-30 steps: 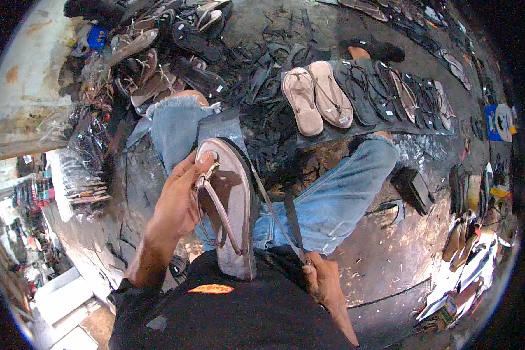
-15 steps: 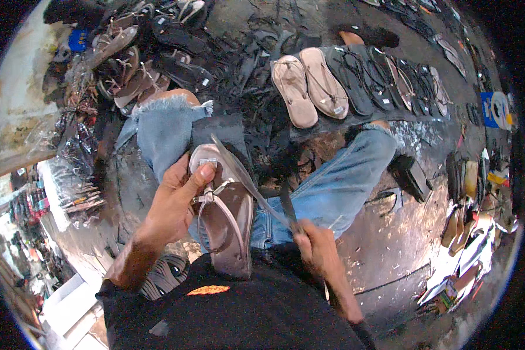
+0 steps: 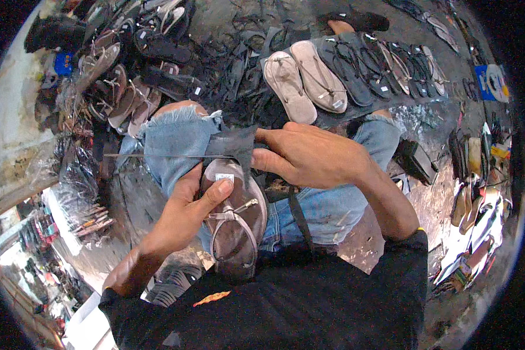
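My left hand (image 3: pixel 195 201) is closed around the toe end of a brown thong sandal (image 3: pixel 237 230), its thumb beside a small white label on the footbed. The sandal has pale straps with a small metallic trim, and its heel points toward my body. My right hand (image 3: pixel 318 154) is closed just beyond the toe, on what looks like a long thin knife (image 3: pixel 163 155). Its blade shows edge-on, pointing left across the toe; the handle is hidden. Behind the toe, a dark flat pad (image 3: pixel 230 143) lies over my thigh. A dark strip (image 3: pixel 298 213) hangs by my lap.
A row of beige and black sandals (image 3: pixel 318 76) lies ahead to the right. More sandals (image 3: pixel 122 99) are heaped at the far left, with dark scraps (image 3: pixel 239 76) between. A dark block (image 3: pixel 417 160) rests beside my right knee. Clear plastic bags (image 3: pixel 79 166) lie left.
My right hand has moved up and forward from beside my lap to the sandal's toe. The blade has swung from slanting beside the sandal to nearly level across its toe. My left hand keeps its hold.
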Tool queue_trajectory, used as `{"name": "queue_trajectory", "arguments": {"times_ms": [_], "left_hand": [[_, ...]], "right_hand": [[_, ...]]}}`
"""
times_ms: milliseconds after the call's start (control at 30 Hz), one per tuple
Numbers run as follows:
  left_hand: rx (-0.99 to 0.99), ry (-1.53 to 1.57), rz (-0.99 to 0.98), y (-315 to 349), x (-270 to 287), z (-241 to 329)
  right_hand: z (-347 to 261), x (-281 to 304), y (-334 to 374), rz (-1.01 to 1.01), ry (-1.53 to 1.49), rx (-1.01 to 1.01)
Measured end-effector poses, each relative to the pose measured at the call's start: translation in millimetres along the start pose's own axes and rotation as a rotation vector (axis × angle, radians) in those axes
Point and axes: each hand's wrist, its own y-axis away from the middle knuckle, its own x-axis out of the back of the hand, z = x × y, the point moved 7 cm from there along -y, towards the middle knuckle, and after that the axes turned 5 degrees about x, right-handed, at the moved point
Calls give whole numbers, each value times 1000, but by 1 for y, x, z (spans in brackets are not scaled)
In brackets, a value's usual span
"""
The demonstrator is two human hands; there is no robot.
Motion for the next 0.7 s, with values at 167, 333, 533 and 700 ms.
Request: {"name": "queue_trajectory", "arguments": {"times_ms": [167,333,533,700], "left_hand": [[-258,636,124,3,16,10],[-496,985,275,-23,-29,13],[-547,908,237,-48,-25,26],[-370,1094,206,-34,-42,-14]], "right_hand": [[17,-6,46,578,-169,-7],[48,-65,60,1020,-238,-51],[15,-54,78,928,-385,-42],[41,-116,163,788,-144,-272]]}}
